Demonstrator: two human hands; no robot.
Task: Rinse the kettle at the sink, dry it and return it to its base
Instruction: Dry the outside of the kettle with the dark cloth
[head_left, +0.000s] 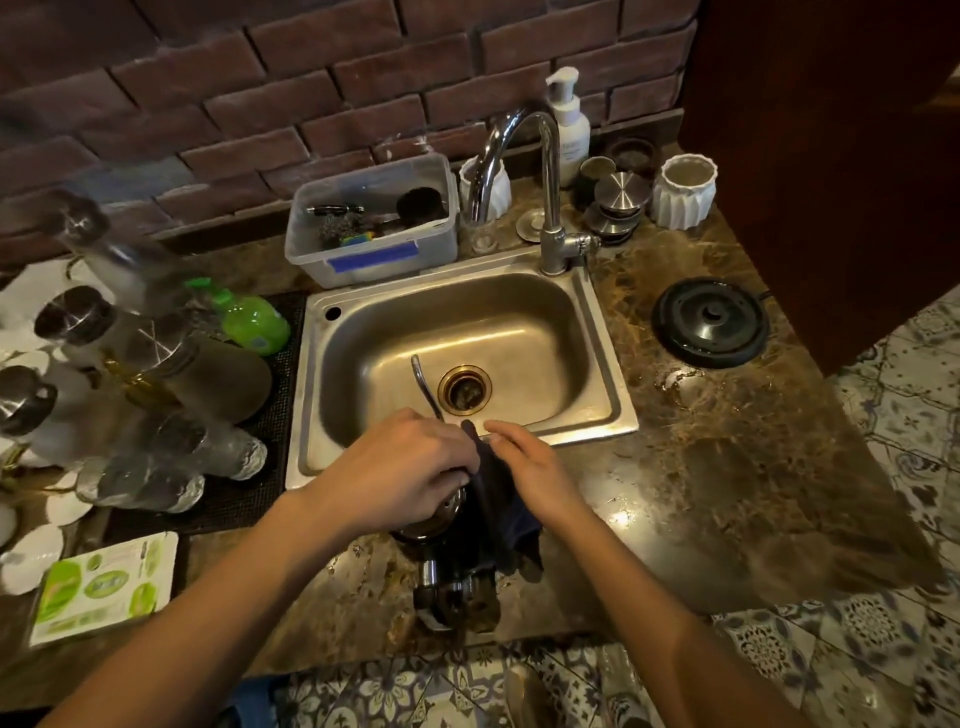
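Note:
A steel gooseneck kettle (434, 525) stands on the counter at the sink's front edge, its thin spout (423, 387) reaching over the basin and its handle pointing toward me. My left hand (400, 467) lies over the kettle's top with fingers curled round it. A dark cloth (498, 504) hangs down the kettle's right side, and my right hand (530, 467) presses it against the body with fairly straight fingers. The round black base (710, 323) sits on the counter to the right of the sink. Much of the kettle is hidden under my hands and the cloth.
The steel sink (467, 291) has a chrome tap (545, 176) at its back rim. A clear plastic tub (374, 223), a green soap bottle (254, 322) and several glass jars (156, 364) crowd the left. White cups, metal lids and a pump bottle (569, 124) stand behind the tap.

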